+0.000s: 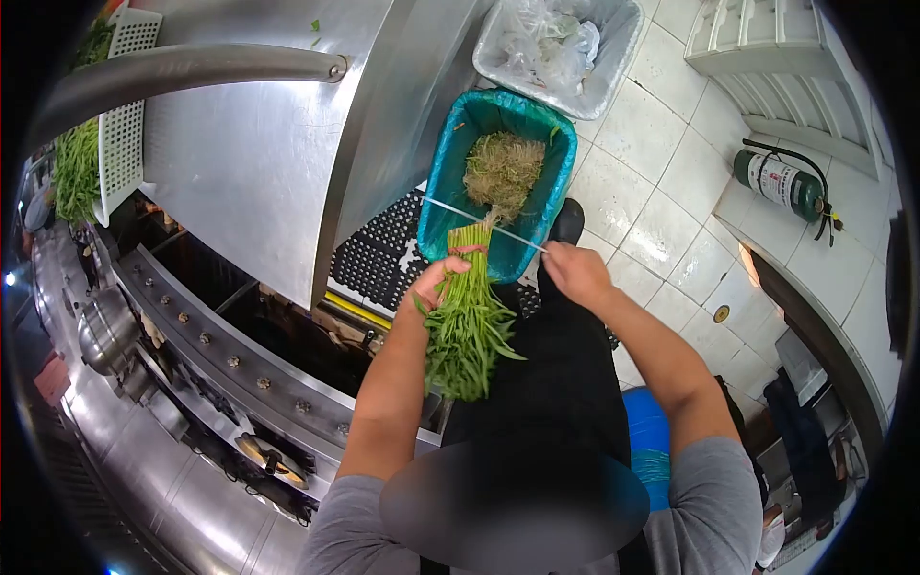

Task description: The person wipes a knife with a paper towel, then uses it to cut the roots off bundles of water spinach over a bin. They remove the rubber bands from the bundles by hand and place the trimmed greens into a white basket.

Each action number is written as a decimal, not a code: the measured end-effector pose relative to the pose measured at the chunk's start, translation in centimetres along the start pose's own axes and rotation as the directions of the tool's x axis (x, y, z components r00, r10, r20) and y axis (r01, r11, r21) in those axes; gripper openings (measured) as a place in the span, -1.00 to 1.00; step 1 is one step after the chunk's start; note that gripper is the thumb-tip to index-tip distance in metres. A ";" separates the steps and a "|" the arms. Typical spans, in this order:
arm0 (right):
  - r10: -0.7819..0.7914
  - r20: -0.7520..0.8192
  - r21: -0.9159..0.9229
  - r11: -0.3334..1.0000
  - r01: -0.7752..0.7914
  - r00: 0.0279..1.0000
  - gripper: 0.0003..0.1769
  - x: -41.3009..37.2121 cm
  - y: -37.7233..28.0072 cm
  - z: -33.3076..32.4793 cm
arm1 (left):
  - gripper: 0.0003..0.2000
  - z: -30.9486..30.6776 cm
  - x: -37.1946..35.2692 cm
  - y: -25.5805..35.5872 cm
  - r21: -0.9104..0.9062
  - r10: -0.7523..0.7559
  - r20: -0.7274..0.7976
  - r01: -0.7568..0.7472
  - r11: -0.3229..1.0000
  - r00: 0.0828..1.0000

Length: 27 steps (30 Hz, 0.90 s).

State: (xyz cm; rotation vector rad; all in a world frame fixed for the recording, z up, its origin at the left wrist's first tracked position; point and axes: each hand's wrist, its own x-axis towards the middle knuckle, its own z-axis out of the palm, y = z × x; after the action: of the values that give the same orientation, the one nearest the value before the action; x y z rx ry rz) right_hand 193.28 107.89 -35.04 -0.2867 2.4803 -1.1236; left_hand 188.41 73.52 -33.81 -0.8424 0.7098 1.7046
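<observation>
My left hand [439, 280] grips a bundle of green leafy stalks [467, 321] around its middle, root end pointing away from me over a teal-lined bin [446, 182]. My right hand [572, 270] holds a long thin knife [479, 221] whose blade lies across the stalks near their root end. A pile of cut roots [503, 170] lies inside the bin, just beyond the blade. The leafy tips hang toward my lap.
A steel counter [259, 153] stands at left with a white perforated basket [120, 134] of greens. A grey bin with plastic bags [561, 48] sits beyond the teal one. A black rubber mat [383, 254] and a green fire extinguisher [781, 182] are on the tiled floor.
</observation>
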 end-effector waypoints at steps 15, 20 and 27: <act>0.194 0.270 -0.260 0.958 -0.122 0.943 -0.83 -5.1 6.8 -0.8 | -0.19 -0.2 -4.9 -2.9 -0.387 0.234 0.323 -0.098 0.917 0.917; 0.248 0.179 -0.266 0.944 -0.196 0.952 -0.81 -5.6 4.1 -3.1 | -0.23 -2.6 -11.4 -1.8 -0.146 0.091 0.211 -0.060 0.987 0.973; 0.237 0.239 -0.392 0.911 -0.130 0.942 -0.74 -5.5 -2.5 -6.3 | -0.17 -5.8 -33.7 -0.6 0.003 0.282 -0.007 -0.282 0.959 0.959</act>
State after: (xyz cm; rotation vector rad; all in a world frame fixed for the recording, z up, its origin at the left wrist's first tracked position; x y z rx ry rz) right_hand 195.55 112.35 -27.89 -0.2860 2.3841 -0.4889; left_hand 196.63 50.72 -9.65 -0.7743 0.8694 1.9539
